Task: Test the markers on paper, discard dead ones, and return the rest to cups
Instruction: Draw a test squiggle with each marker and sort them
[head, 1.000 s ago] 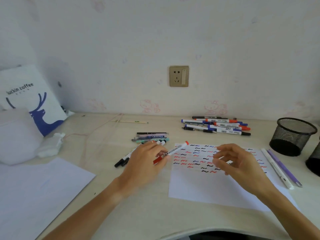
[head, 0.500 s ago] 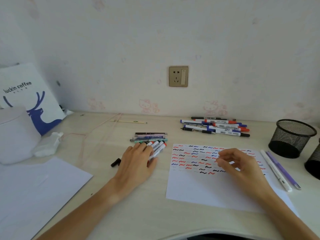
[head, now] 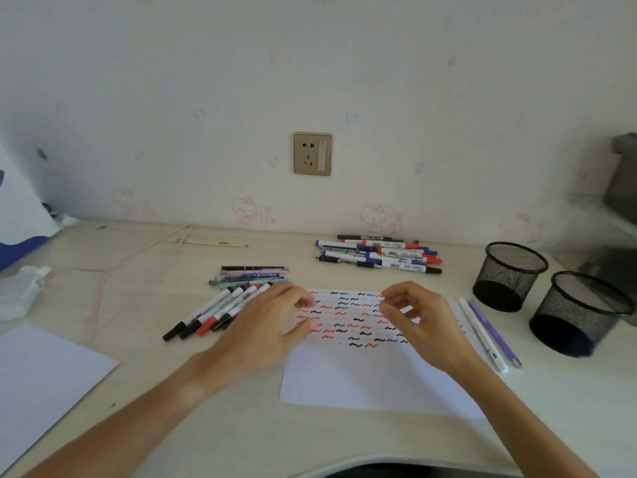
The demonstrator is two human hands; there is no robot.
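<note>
Both hands over test paper point(head: 362, 377), which lies flat on bench point(head: 241, 439), top half covered w/ red, black, blue squiggles. Left hand point(head: 269, 326) hovering at paper's left edge, fingers loosely bent, nothing held. Right hand point(head: 417, 319) above squiggles, fingers curled in, thumb near fingertips; nothing visible in that grip.

Marker fan point(head: 213, 313) just left of left hand, caps on. Slimmer pens point(head: 251, 276) stacked behind. Bigger marker pile point(head: 379, 255) near wall. White and purple pens point(head: 489, 334) along paper's right edge. Two mesh cups point(head: 510, 276) far right, seemingly empty.

Risks, as judged: groups close together, unlabelled, so tested/untested or dead/live mix-up likely. Forearm sweep could roll fan markers toward bench edge. Faint squiggles easily misread as dead. Light cups prone to tipping if markers dropped in at an angle.
</note>
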